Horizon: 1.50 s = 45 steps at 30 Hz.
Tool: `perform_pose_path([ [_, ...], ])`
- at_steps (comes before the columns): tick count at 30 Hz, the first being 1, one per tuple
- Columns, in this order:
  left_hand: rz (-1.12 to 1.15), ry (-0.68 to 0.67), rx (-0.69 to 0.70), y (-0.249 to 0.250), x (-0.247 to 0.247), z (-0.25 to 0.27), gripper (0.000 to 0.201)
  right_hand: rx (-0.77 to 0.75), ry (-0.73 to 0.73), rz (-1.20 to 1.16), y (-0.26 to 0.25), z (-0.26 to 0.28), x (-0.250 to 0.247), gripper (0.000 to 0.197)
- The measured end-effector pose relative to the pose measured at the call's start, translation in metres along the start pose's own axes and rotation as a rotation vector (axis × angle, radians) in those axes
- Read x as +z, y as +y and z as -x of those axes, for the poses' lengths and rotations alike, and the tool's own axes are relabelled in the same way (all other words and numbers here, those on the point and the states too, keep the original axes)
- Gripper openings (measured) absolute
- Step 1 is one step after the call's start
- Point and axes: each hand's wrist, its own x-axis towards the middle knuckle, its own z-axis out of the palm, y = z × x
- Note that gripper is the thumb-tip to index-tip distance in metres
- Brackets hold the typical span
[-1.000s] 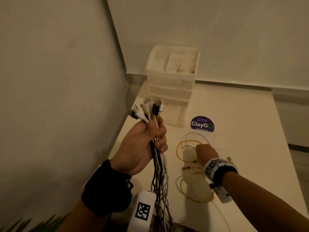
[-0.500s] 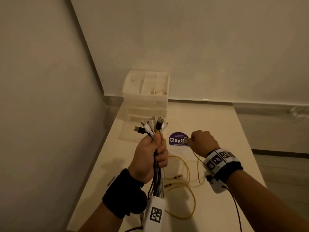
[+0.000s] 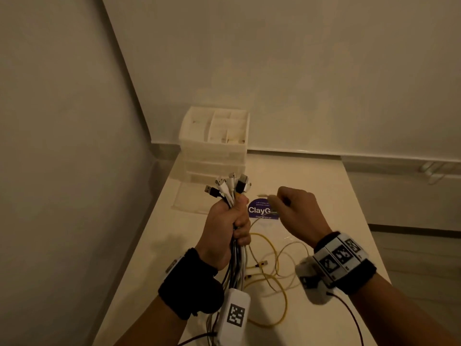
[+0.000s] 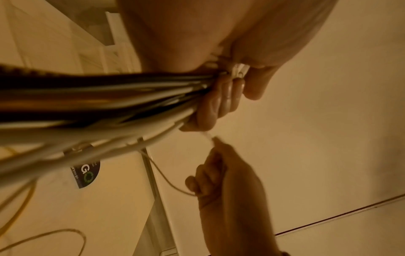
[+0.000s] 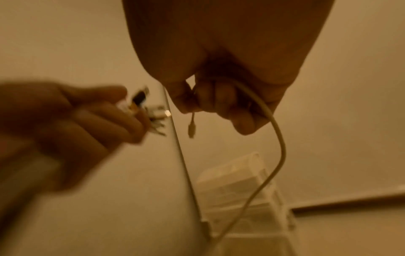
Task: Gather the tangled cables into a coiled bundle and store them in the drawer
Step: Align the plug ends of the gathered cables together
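A bunch of cables [image 3: 235, 196] is gripped in the left hand [image 3: 225, 228] at frame centre. A thin pale cable [image 5: 274, 138] is pinched in the right hand [image 3: 296, 216]. Yellow cables [image 3: 274, 278] remain on the table [image 3: 324, 176]. Coiling and the drawer unit [image 3: 214, 146] remain outstanding.

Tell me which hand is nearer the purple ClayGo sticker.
Left. The left hand sits just beside the purple ClayGo sticker, holding the cable bundle; the right hand, pinching a thin cable, is slightly farther right.
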Motion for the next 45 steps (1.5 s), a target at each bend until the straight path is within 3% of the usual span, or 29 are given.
perform_pose_path([
  [3,0.004,0.017,0.018,-0.001,0.004,-0.001,0.042,-0.070,0.011,-0.360,-0.025,0.023,0.000,0.036],
  [8,-0.084,0.020,0.076,-0.005,0.012,0.000,0.050,-0.136,-0.061,-0.516,-0.049,0.049,0.021,0.031],
  [13,-0.126,0.104,0.028,-0.005,0.017,0.003,0.030,-0.322,-0.154,-0.224,-0.043,0.056,0.015,0.014],
  [16,-0.154,0.148,0.040,-0.008,0.019,0.002,0.032,-0.371,-0.108,-0.003,-0.039,0.061,0.016,0.007],
  [18,-0.160,0.183,0.066,-0.007,0.018,0.001,0.040,-0.353,-0.078,0.008,-0.034,0.067,0.019,0.007],
  [20,-0.138,0.224,0.108,-0.003,0.011,0.000,0.048,-0.313,-0.087,-0.005,-0.026,0.074,0.026,0.021],
  [22,-0.051,0.256,0.167,0.006,0.000,-0.003,0.042,-0.268,-0.093,-0.057,-0.012,0.082,0.035,0.031],
  [26,-0.013,0.320,0.289,0.031,-0.031,-0.010,0.033,-0.092,-0.150,-0.204,0.022,0.088,0.038,0.029],
  [29,0.034,0.283,0.330,0.051,-0.044,-0.008,0.031,-0.019,-0.166,-0.193,0.047,0.089,0.033,0.028],
  [32,-0.026,0.167,0.311,0.056,-0.041,0.001,0.034,0.044,-0.092,-0.167,0.052,0.083,0.032,0.034],
  [36,-0.382,0.064,0.296,0.036,-0.018,0.010,0.020,0.109,0.098,-0.304,0.023,0.066,0.024,0.040],
  [39,-0.568,0.012,0.273,0.020,0.005,0.015,0.005,0.098,0.137,-0.454,-0.004,0.058,0.012,0.039],
  [45,-0.559,-0.078,0.220,0.010,0.026,0.015,0.008,0.062,0.089,-0.720,-0.035,0.052,-0.004,0.037],
])
